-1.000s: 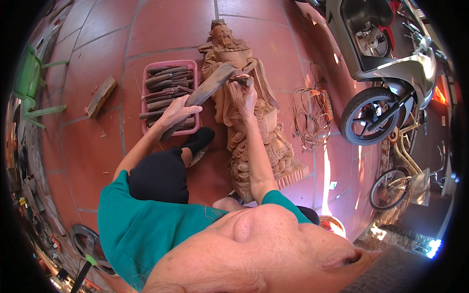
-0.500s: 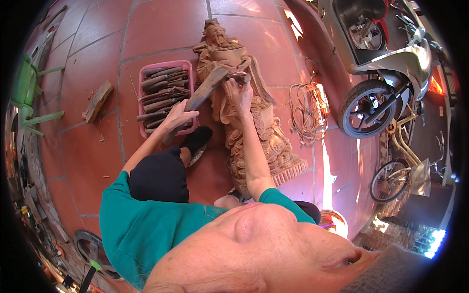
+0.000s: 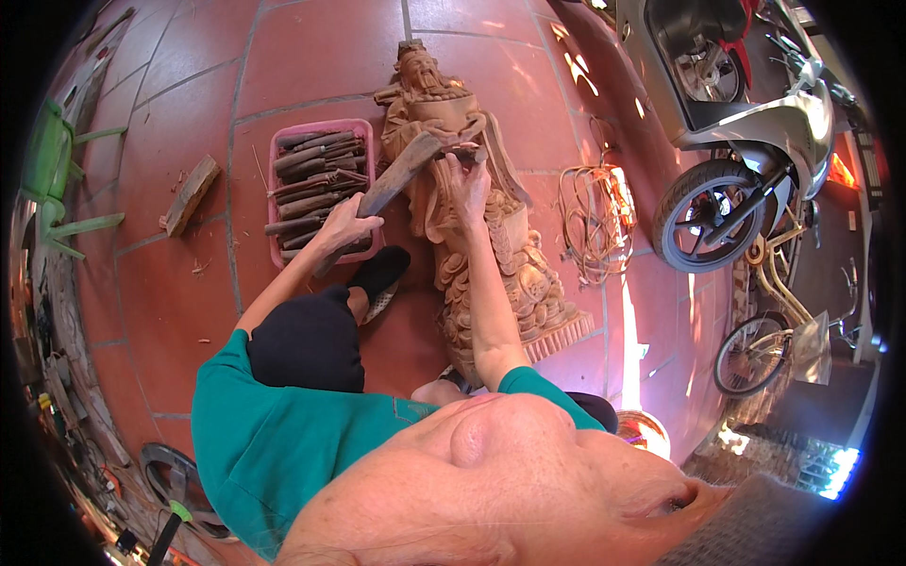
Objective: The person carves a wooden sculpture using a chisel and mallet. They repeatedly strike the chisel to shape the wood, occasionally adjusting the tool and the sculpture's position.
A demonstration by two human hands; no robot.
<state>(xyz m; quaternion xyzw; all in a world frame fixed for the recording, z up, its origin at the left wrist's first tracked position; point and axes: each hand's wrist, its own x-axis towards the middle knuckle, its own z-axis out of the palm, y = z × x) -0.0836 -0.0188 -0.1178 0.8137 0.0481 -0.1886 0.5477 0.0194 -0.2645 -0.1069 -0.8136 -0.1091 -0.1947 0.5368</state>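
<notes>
My left hand (image 3: 347, 226) is closed round the narrow end of a long brown wooden mallet (image 3: 404, 173), which slants up to the right. In my closed right hand (image 3: 468, 185) is a short dark-handled carving tool (image 3: 465, 152), seen almost end-on; its tip is hidden. The mallet's thick head lies close beside this tool; whether they touch I cannot tell. Beneath both hands a carved wooden statue (image 3: 510, 231) of a bearded, robed figure lies on the floor, its head at the far end and its ridged base nearer me.
A pink basket (image 3: 274, 151) full of dark-handled tools stands left of the statue. Farther left lie a wood block (image 3: 192, 195) and a green plastic chair (image 3: 52, 174). A coiled orange cord (image 3: 596, 222), a scooter (image 3: 717, 203) and a bicycle (image 3: 755, 349) are at right.
Both hands keep nearly the same place and grip, with the mallet head shifted very slightly. The statue and basket have not visibly moved.
</notes>
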